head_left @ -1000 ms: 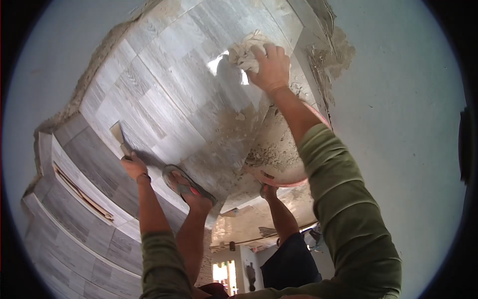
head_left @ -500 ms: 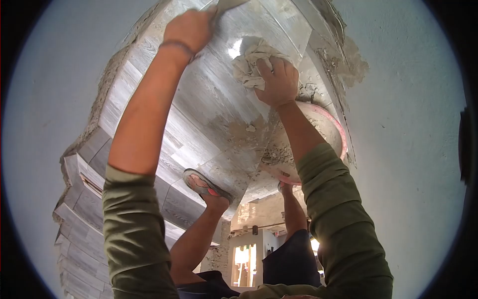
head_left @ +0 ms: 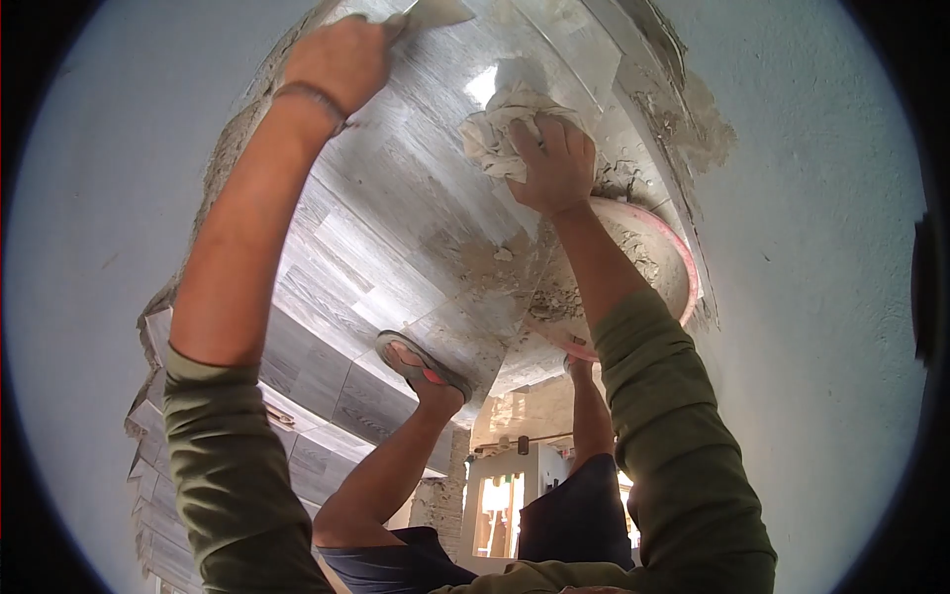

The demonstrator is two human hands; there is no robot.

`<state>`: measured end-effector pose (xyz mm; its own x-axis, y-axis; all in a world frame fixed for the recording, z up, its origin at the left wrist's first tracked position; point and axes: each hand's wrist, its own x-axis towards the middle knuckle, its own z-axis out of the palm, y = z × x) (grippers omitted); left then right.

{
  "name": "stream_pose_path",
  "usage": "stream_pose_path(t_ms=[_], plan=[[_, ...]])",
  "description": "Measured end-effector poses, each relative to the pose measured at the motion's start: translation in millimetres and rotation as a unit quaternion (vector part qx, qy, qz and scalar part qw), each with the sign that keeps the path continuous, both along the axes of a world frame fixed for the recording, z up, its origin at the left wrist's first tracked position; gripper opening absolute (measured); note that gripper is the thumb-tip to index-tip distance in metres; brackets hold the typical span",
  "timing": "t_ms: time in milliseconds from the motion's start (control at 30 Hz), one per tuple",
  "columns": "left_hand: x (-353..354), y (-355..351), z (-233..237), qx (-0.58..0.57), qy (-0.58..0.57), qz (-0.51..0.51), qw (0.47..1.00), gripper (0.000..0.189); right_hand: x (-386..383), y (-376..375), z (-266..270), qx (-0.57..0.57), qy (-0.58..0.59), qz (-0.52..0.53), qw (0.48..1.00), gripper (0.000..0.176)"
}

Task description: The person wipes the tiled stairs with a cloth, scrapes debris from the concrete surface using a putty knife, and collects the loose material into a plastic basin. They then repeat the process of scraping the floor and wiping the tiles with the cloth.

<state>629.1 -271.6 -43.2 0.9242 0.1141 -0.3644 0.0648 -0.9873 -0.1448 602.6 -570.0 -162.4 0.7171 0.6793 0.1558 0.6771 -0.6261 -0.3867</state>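
My left hand [head_left: 339, 64], a dark band at its wrist, is closed on the handle of a scraper [head_left: 440, 13]; its flat metal blade points right near the top edge. Crumpled pale cloth [head_left: 487, 139] is bunched under my right hand [head_left: 556, 163], whose fingers are curled over it against the floor. Wood-patterned grey tiles [head_left: 381, 188] lie beneath both hands, with smears of mortar on them. Just below my right hand stands a round basin [head_left: 683, 259] with a pinkish rim, holding grey mortar, partly hidden by my right forearm.
Pale blue walls [head_left: 811, 198] rise on both sides, with rough mortar along their base. Tiled steps [head_left: 317, 376] run down at the lower left. My sandalled foot [head_left: 421, 364] rests on the tiles, my other foot beside the basin. A bright opening [head_left: 498, 515] shows at the bottom.
My left hand has moved left with the scraper, and more of the blade shows. My right hand has stayed on the cloth in nearly the same place.
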Motion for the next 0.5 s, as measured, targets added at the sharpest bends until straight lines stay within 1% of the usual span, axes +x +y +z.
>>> stream_pose_path(t_ms=[33,100,233,333,367,467,500], plan=[[-6,2,4,0.0,0.023,0.002,1.0,0.047,0,-1,0,-0.002,0.001,0.0,1.0,0.069],[3,-4,-4,-0.014,-0.007,-0.008,1.0,0.049,1,0,-2,0.007,-0.007,-0.003,1.0,0.069],[19,3,-44,-0.05,-0.056,-0.008,0.997,0.048,0,-1,3,-0.013,0.022,-0.002,1.0,0.069],[-28,2,-15,-0.033,-0.021,-0.032,0.999,0.047,0,-1,1,-0.002,0.011,-0.001,1.0,0.07],[-39,-3,-8,-0.052,-0.005,-0.019,0.998,0.045,1,-2,1,0.0,0.007,-0.004,1.0,0.07],[-30,-28,-19,-0.075,-0.064,0.003,0.995,0.044,0,0,0,0.008,0.001,-0.002,1.0,0.069],[-14,-37,-27,-0.062,-0.07,-0.002,0.996,0.043,0,0,0,0.01,-0.001,-0.001,1.0,0.069]])
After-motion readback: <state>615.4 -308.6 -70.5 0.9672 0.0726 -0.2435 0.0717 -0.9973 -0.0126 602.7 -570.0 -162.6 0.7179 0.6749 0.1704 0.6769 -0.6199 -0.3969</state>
